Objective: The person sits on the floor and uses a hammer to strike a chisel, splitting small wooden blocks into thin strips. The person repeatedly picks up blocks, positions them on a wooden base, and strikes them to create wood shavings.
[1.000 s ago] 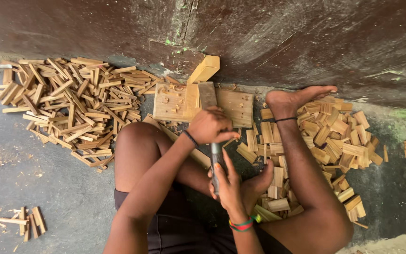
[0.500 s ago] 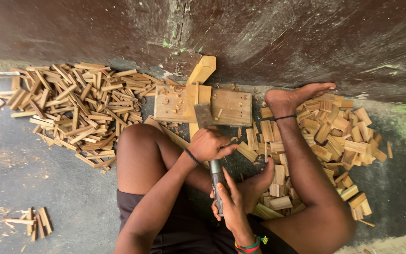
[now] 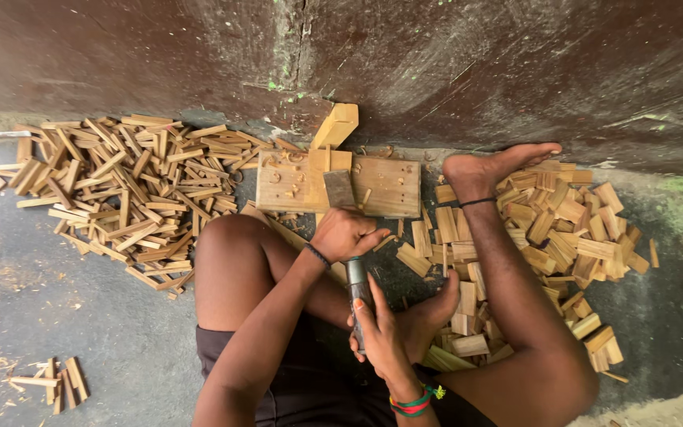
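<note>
Fingers of the right hand [image 3: 381, 336] wrap the metal handle of a chopping blade [image 3: 340, 190] resting on the wooden block [image 3: 389, 186], while the left hand [image 3: 347, 235] curls closed beside the handle.

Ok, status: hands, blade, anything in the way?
Right hand grips blade handle. Left hand closed near the board; contents unclear. Wood pieces piled beside.

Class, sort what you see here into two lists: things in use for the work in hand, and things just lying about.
In use:
left hand
right hand
metal tool
wooden board

Lying about:
stick pile
block pile
small stick bundle
</note>
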